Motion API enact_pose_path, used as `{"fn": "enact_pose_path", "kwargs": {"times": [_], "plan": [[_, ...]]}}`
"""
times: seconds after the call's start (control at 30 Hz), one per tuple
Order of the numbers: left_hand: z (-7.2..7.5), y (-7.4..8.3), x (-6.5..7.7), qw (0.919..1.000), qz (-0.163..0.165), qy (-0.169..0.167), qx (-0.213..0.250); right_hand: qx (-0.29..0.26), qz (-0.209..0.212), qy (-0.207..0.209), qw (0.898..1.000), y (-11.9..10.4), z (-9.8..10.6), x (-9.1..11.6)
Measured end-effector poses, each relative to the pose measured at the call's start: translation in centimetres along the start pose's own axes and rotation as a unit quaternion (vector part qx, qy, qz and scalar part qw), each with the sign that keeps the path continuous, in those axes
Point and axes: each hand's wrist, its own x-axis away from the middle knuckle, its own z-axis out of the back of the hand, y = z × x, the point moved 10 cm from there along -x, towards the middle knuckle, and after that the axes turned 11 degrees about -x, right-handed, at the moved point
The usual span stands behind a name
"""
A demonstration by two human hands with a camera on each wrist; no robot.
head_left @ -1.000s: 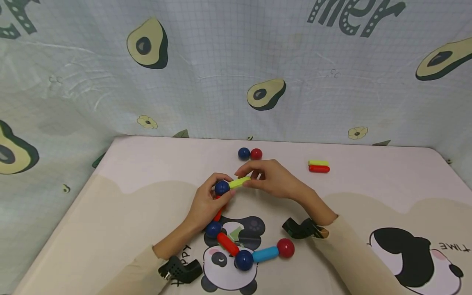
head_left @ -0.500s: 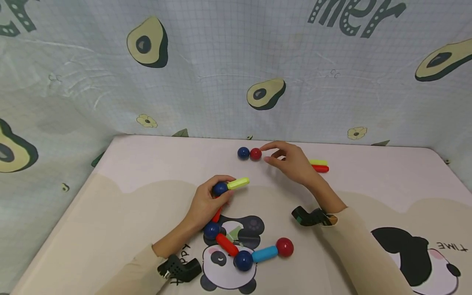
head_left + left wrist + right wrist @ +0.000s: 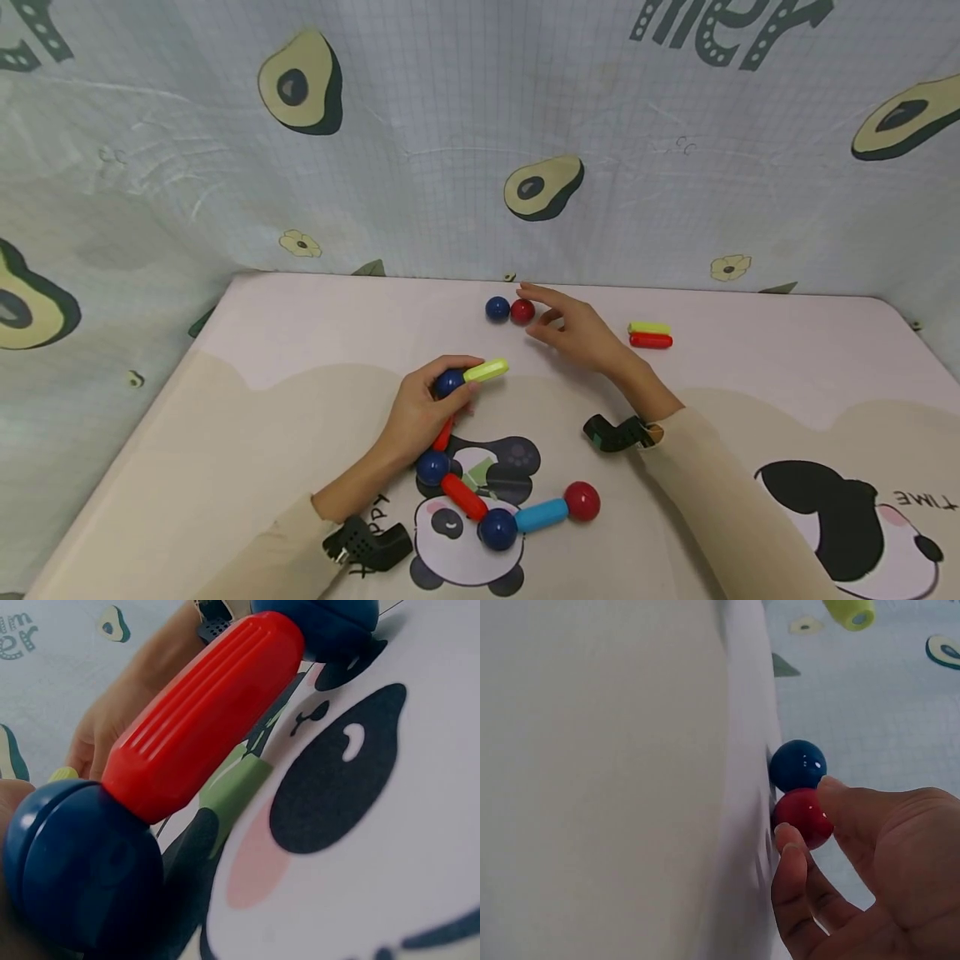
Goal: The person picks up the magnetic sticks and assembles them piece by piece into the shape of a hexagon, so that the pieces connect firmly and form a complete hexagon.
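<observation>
My left hand (image 3: 420,408) grips a dark blue ball (image 3: 449,383) at one end of a ball-and-rod chain. A yellow rod (image 3: 486,370) sticks out of that ball to the right. The chain continues towards me through a red rod (image 3: 443,435), a blue ball (image 3: 432,468), a second red rod (image 3: 463,497), another blue ball (image 3: 497,529) and a light blue rod (image 3: 542,515), ending in a red ball (image 3: 582,501). At the back, my right hand (image 3: 573,329) has thumb and fingers spread around a loose red ball (image 3: 804,817), beside a loose blue ball (image 3: 798,766).
A loose yellow rod (image 3: 648,327) and a red rod (image 3: 651,341) lie side by side at the back right. The table (image 3: 750,358) has panda and dog prints; a curtain (image 3: 420,108) with avocado prints hangs behind it. Each wrist carries a black camera.
My right hand has let go of the yellow rod and moved back to the loose red ball, then slightly left around it. My left hand keeps its grip on the blue ball.
</observation>
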Motion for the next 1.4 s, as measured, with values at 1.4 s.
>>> {"fn": "enact_pose_path", "kwargs": {"times": [1.4], "plan": [[0.0,0.3,-0.1,0.9997,-0.024,0.005,-0.003,-0.078,-0.027,0.016,0.996,-1.2,0.1,4.8]]}}
